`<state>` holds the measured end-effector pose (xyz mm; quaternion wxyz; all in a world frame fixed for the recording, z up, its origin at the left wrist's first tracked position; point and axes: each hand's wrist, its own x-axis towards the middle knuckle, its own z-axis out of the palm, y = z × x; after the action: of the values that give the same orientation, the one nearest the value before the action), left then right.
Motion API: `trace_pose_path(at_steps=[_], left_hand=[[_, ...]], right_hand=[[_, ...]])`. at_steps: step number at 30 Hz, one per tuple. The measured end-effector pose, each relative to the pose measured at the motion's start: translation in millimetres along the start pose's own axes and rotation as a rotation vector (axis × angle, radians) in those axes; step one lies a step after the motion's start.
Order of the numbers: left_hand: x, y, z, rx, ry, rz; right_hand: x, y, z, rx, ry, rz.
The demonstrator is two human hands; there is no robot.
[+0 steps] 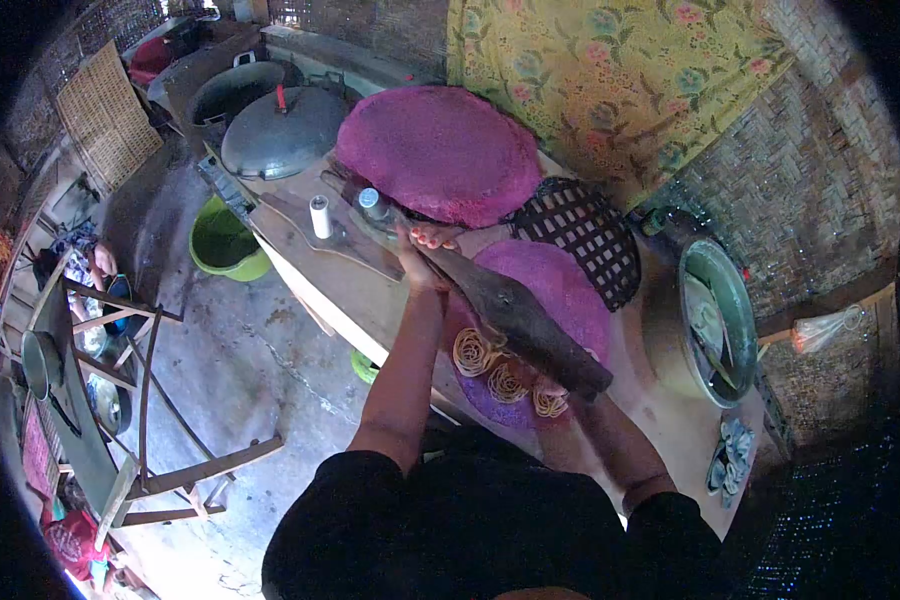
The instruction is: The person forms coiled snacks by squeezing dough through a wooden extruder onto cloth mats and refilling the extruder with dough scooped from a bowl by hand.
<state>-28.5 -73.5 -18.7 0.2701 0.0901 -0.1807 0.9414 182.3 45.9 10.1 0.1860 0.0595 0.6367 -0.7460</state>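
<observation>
1. So the left hand [419, 265] is closed around the upper end of a long dark wooden piece [505, 305], which slants across mid-frame over the table [355, 300].
2. Right hand [550, 388] is by the wood's lower end, near the pale coils [507, 382]; can't tell if it's open or gripping.
3. Another person's hand [435, 237] is right beside the left one.
4. Coils sit on a purple surface [500, 412], lower centre.
5. Big metal basin [667, 330], right: pale stuff inside, too murky to name.
6. Green tub [252, 268], left, looks dark inside.
7. Lidded pan [285, 135], upper left, contents hidden.
</observation>
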Motion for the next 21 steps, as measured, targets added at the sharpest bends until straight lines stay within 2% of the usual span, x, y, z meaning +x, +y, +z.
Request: trace_pose_path(at_steps=[1, 3, 5, 8, 10, 11, 13, 14, 15, 16, 17, 18, 21], left_hand=[[2, 4, 3, 0.107, 0.004, 0.077], [18, 19, -2, 0.123, -0.009, 0.099], [29, 23, 22, -0.001, -0.146, -0.027], [40, 16, 52, -0.022, -0.134, -0.104], [49, 11, 68, -0.079, -0.160, -0.204], [52, 9, 76, -0.077, -0.162, -0.202], [59, 9, 86, 0.065, -0.300, -0.242], [64, 12, 87, 0.112, -0.329, -0.249], [67, 11, 88, 0.112, -0.328, -0.249], [70, 7, 91, 0.195, -0.234, -0.227], [72, 0, 94, 0.276, -0.141, -0.205], [69, -15, 107, 0.408, 0.080, -0.161], [84, -16, 36, 0.331, -0.030, -0.269]], right_hand=[[1, 2, -1, -0.168, 0.007, -0.009], [0, 11, 5, -0.559, 0.017, -0.054], [1, 12, 19, -0.902, 0.041, -0.100], [13, 0, 26, -1.094, 0.118, -0.131], [22, -16, 20, -0.985, 0.189, -0.105], [19, -29, 16, -0.769, 0.217, -0.048], [7, -59, 10, -0.312, 0.283, 0.059], [-8, -81, 7, -0.135, 0.253, 0.131], [-22, -99, 3, 0.008, 0.232, 0.212], [-37, -114, -1, 0.109, 0.214, 0.290], [-46, -122, -4, 0.158, 0.205, 0.355], [-50, -125, -8, 0.177, 0.205, 0.401], [-49, -120, -13, 0.166, 0.231, 0.490]])
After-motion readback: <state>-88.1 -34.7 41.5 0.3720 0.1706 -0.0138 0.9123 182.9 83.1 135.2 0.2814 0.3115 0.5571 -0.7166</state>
